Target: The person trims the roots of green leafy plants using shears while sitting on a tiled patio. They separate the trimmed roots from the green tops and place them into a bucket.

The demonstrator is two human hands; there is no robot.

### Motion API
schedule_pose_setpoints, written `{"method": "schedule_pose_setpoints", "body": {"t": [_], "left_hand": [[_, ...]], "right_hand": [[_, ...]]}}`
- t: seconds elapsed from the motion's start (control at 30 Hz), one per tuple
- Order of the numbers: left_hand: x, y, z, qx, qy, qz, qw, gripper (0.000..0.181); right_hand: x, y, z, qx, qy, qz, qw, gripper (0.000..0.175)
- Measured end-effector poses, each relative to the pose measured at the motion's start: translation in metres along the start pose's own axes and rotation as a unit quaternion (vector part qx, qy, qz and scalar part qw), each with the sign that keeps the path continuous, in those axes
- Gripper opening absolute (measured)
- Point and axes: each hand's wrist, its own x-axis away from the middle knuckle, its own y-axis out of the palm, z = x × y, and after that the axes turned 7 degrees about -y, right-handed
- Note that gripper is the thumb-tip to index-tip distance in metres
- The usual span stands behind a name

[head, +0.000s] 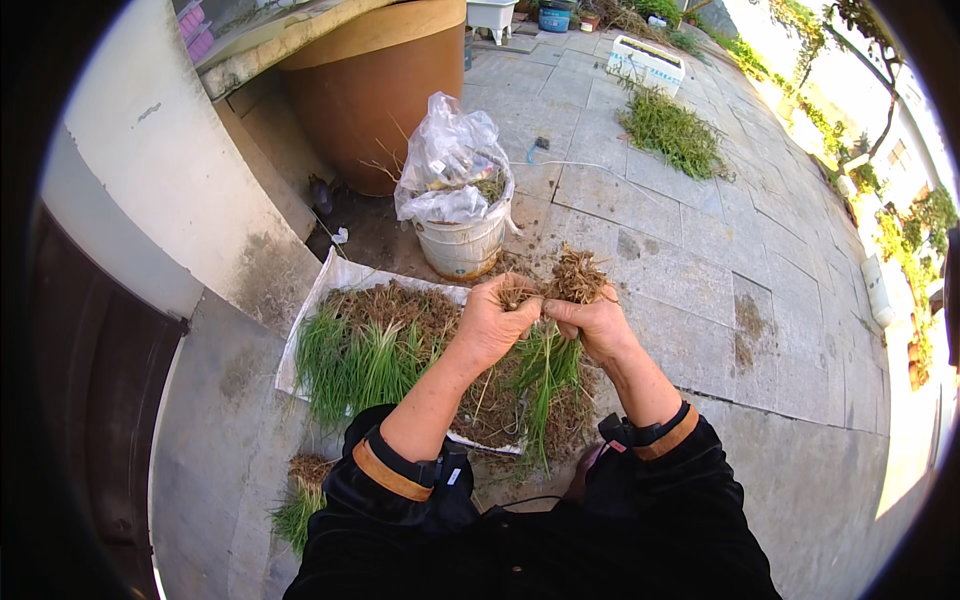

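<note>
My right hand (596,322) grips a bunch of thin green plants by the stems, with the dry brown roots (576,277) pointing up and the green leaves (551,367) hanging below. Close against it, my left hand (495,315) pinches a small tuft of brown roots (516,294); its fingertips are partly hidden. Under both hands lies a white sheet (341,271) covered in soil and plant debris. On its left part rests a wide row of chive-like plants (367,367), roots away from me and leaves towards me.
A white bucket (461,247) lined with a clear plastic bag (450,150) stands just beyond the sheet. Behind it is a large brown pot (375,97). Another plant bundle (298,506) lies at lower left. Pulled greenery (671,135) and a white foam box (646,64) sit farther off on the paving.
</note>
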Motion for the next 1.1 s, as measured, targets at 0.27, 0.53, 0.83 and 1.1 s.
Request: {"method": "schedule_pose_setpoints", "body": {"t": [0.27, 0.53, 0.83, 1.1], "left_hand": [[0.003, 0.001, 0.005, 0.092, -0.035, -0.026, 0.995, 0.009], [0.000, -0.001, 0.004, 0.113, -0.018, 0.027, 0.993, 0.007], [-0.002, 0.002, -0.002, 0.044, -0.017, 0.054, 0.997, 0.008], [-0.004, 0.006, -0.006, 0.005, -0.013, 0.093, 0.996, 0.007]], "right_hand": [[-0.001, -0.001, 0.006, -0.080, -0.001, 0.010, 0.997, 0.021], [-0.005, -0.008, 0.005, -0.080, 0.035, 0.092, 0.992, 0.017], [0.001, 0.003, -0.001, -0.021, -0.019, -0.014, 1.000, 0.016], [-0.001, 0.007, 0.009, 0.113, -0.076, -0.041, 0.990, 0.030]]}}
